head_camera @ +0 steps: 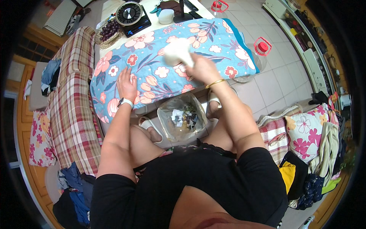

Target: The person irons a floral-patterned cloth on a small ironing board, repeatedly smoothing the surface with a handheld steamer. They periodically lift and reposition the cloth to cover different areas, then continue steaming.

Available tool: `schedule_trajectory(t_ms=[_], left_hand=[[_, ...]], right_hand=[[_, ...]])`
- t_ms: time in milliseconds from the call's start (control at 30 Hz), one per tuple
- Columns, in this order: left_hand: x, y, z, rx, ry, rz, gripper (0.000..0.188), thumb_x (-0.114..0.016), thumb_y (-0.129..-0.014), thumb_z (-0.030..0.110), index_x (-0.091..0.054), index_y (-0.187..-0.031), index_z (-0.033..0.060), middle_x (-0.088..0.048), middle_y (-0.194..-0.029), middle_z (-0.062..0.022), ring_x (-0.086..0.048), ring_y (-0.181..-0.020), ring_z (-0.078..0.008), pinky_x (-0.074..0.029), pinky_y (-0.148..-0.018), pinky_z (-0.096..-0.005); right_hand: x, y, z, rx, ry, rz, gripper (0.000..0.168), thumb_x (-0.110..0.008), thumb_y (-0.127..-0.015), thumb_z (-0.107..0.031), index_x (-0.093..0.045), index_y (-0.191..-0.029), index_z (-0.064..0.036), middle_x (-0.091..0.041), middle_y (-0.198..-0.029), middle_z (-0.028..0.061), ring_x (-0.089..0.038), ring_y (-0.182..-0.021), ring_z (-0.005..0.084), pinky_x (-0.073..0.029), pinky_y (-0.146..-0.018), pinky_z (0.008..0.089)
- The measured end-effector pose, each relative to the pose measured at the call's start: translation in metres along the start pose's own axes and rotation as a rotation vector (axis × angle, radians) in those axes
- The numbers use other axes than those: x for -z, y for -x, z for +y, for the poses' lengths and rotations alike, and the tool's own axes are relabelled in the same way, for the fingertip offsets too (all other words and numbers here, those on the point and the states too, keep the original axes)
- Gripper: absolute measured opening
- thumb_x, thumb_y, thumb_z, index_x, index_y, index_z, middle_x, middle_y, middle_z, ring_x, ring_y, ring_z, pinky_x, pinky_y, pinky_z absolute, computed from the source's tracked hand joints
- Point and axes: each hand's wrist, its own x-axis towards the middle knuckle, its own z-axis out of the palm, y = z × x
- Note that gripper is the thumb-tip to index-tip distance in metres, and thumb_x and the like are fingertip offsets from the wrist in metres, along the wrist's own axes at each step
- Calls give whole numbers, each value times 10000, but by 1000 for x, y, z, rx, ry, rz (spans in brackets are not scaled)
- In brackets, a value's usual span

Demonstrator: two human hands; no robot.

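A blue floral cloth (163,83) covers the near part of the table. My right hand (201,68) is closed on a white item (177,51), blurred by motion, over the middle of the cloth; whether it is fabric or something else I cannot tell. My left hand (127,86), with a watch at the wrist, lies palm down with its fingers spread on the left part of the cloth. Nothing shows in its grasp.
A lined waste bin (182,117) with litter stands between my legs. Behind the cloth are a basket of grapes (110,31), a small fan (129,13) and a white container (166,16). A clear jug with a red cap (262,47) stands on the floor at right, near the plaid sofa (74,114) opposite.
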Motion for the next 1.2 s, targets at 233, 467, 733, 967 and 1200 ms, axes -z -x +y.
schedule_trajectory(t_ms=[233, 467, 733, 967, 1200], left_hand=[[4, 2, -3, 6, -2, -11, 429, -596, -925, 225, -596, -1320, 58, -536, -1435, -135, -464, -1343, -330, -356, -1128, -452], [0, 1, 0, 9, 23, 9, 418, -598, -922, 225, -608, -1306, 59, -546, -1425, -132, -473, -1333, -327, -363, -1123, -450], [1, 1, -1, 11, -8, 9, 421, -590, -925, 231, -608, -1309, 59, -542, -1431, -138, -477, -1329, -332, -363, -1123, -447], [0, 0, -4, -7, 1, 16, 419, -589, -925, 234, -613, -1300, 48, -545, -1429, -139, -480, -1326, -336, -364, -1123, -449], [0, 2, -2, 13, -2, 23, 418, -596, -921, 231, -613, -1298, 51, -546, -1425, -138, -477, -1328, -335, -366, -1121, -452]], right_hand=[[26, -22, 13, -166, 44, -54, 428, -668, -832, -406, -699, -1185, -166, -730, -1033, 162, -697, -987, 338, -549, -860, 458], [47, -28, 82, -363, 282, 303, 441, -685, -825, -344, -670, -1131, -25, -714, -946, 236, -694, -917, 407, -554, -809, 491], [29, -12, 3, -75, -69, -200, 490, -703, -802, -351, -674, -1239, -130, -727, -1000, 188, -702, -936, 333, -544, -847, 424], [62, -29, 61, -399, 257, 92, 437, -721, -787, -406, -718, -1117, -119, -734, -1045, 158, -700, -978, 332, -547, -840, 439], [49, -11, 29, -218, 118, -44, 451, -704, -814, -398, -703, -1160, -109, -729, -1025, 182, -696, -966, 346, -540, -857, 453]])
